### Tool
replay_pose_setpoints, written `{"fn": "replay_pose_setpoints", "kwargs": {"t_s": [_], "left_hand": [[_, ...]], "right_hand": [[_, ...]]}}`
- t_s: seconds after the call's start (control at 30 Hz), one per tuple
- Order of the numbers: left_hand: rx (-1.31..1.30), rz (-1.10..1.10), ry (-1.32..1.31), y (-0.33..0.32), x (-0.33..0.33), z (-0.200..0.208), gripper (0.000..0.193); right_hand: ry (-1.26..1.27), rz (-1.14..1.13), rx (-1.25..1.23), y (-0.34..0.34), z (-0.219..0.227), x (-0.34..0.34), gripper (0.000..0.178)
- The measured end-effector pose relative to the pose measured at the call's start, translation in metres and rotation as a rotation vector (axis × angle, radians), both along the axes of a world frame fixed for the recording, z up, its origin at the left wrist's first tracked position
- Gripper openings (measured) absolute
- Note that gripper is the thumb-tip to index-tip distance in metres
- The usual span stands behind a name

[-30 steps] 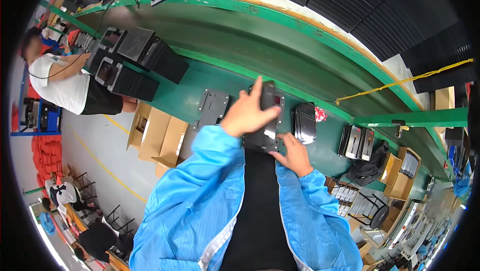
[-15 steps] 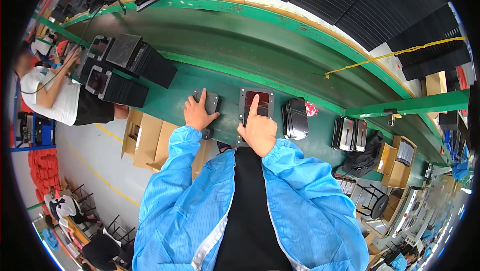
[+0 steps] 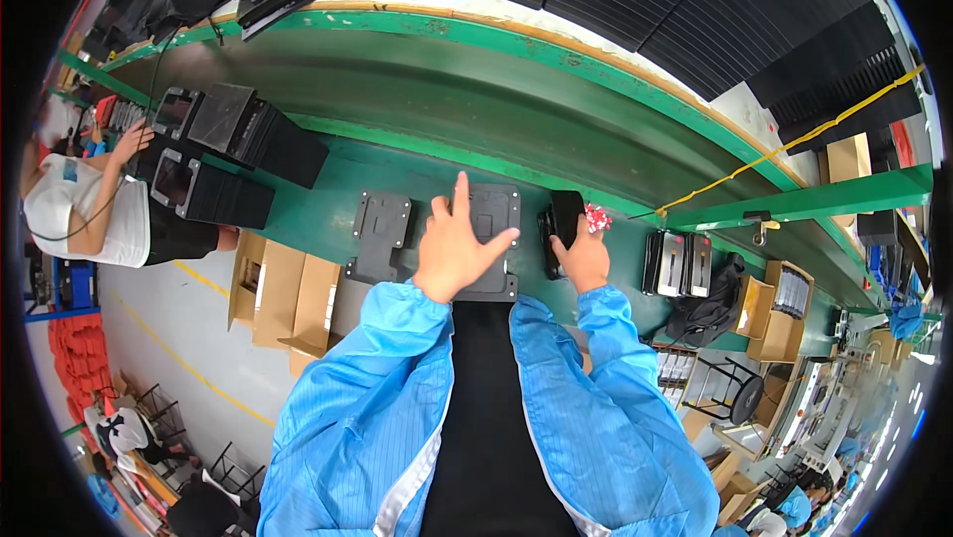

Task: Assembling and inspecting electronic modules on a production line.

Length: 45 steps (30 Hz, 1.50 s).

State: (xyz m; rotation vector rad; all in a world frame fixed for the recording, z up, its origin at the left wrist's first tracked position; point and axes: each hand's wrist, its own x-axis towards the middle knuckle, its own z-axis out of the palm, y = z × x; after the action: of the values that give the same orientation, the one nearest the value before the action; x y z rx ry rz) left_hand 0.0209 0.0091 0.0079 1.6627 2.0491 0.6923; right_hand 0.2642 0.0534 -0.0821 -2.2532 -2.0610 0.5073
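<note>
My left hand (image 3: 457,247) is over a dark grey plate (image 3: 496,204) with a recessed middle and corner holes. Its fingers are spread, index pointing away and thumb out to the right; whether it touches the plate I cannot tell. Left of it lies another dark plate (image 3: 382,229) with screw holes, flat on the green bench. To the right, my right hand (image 3: 586,259) closes on the near right side of a small stack of glossy black panels (image 3: 567,211), thumb and fingers at their edges. A red-and-white patterned object (image 3: 597,218) sits beside its fingertips.
Tall stacks of black housings (image 3: 218,185) stand at the left, where a co-worker (image 3: 89,204) works. Cardboard boxes (image 3: 283,289) adjoin the bench's near left edge. Farther right are boxed black units (image 3: 680,264) and a black bag (image 3: 710,309). A green shelf beam (image 3: 427,26) runs overhead.
My left hand moved right, from the left plate onto the middle one. My right hand left that plate for the black panels. The middle plate shows a grey recessed surface instead of a dark red window.
</note>
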Motion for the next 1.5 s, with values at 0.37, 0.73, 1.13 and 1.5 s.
{"fn": "replay_pose_setpoints", "kwargs": {"t_s": [0.37, 0.73, 1.13, 1.5], "left_hand": [[-0.519, 0.003, 0.623, 0.028, 0.045, 0.018, 0.126], [-0.421, 0.032, 0.261, -0.014, -0.133, -0.055, 0.118], [-0.275, 0.008, 0.424, -0.020, -0.122, -0.089, 0.110], [-0.199, -0.015, -0.003, 0.011, 0.004, 0.011, 0.110]], "right_hand": [[0.776, 0.577, -0.160, -0.079, 0.072, -0.027, 0.069], [0.434, 0.471, 0.126, -0.055, 0.084, -0.080, 0.085], [0.075, 0.381, -0.233, -0.021, 0.115, -0.136, 0.101], [-0.043, 0.069, 0.090, 0.001, -0.015, 0.018, 0.091]]}}
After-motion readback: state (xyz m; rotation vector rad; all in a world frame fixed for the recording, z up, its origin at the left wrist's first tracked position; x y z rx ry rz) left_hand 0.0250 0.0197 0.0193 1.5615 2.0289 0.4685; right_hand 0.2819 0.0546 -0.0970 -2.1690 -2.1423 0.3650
